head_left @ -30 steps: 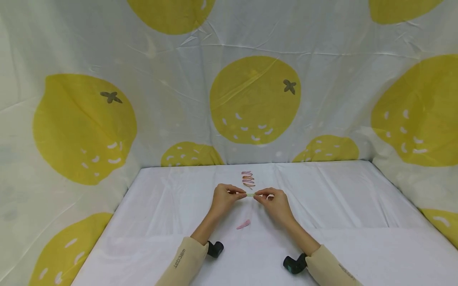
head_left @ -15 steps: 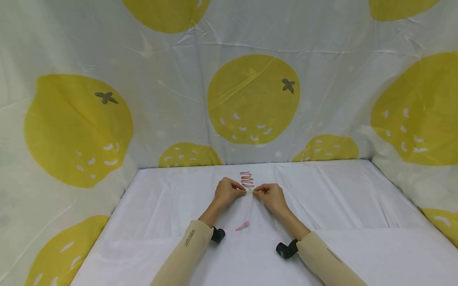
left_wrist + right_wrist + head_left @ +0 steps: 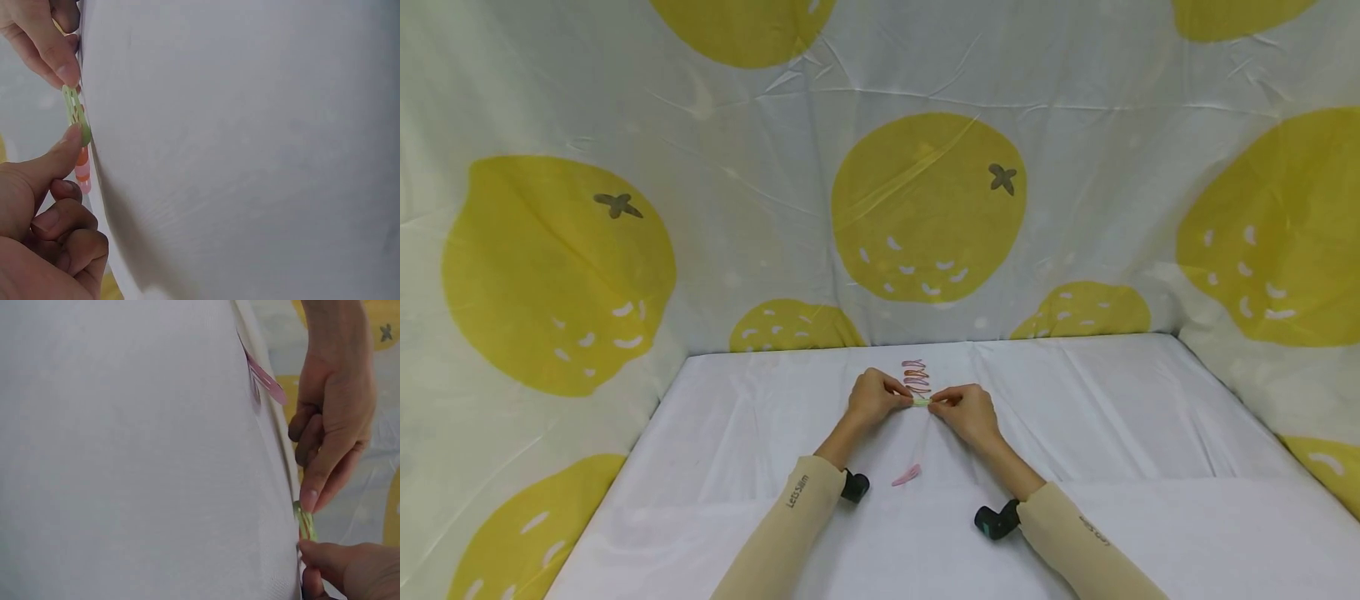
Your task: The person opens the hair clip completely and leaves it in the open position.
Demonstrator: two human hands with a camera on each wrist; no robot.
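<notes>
Between my two hands is a light green snap hair clip (image 3: 921,402), held low over the white table. My left hand (image 3: 872,398) pinches its left end with thumb and fingertips, while my right hand (image 3: 967,414) pinches the right end. In the left wrist view the slotted frame of the green clip (image 3: 74,109) shows between both sets of fingertips. Just beyond it lies a column of several pink and orange hair clips (image 3: 916,377). Nearer to me, a single pink hair clip (image 3: 906,475) rests on the cloth, seen too in the right wrist view.
A white cloth (image 3: 1112,417) with creases covers the table. Behind and beside it hang curtains (image 3: 1075,225) printed with yellow lemons. Black camera mounts (image 3: 997,521) stick out from both sleeved wrists.
Both hands have moved slightly forward with the green clip, closer to the column of clips. The clip has turned so more of its flat face shows. The pink clip stays on the cloth.
</notes>
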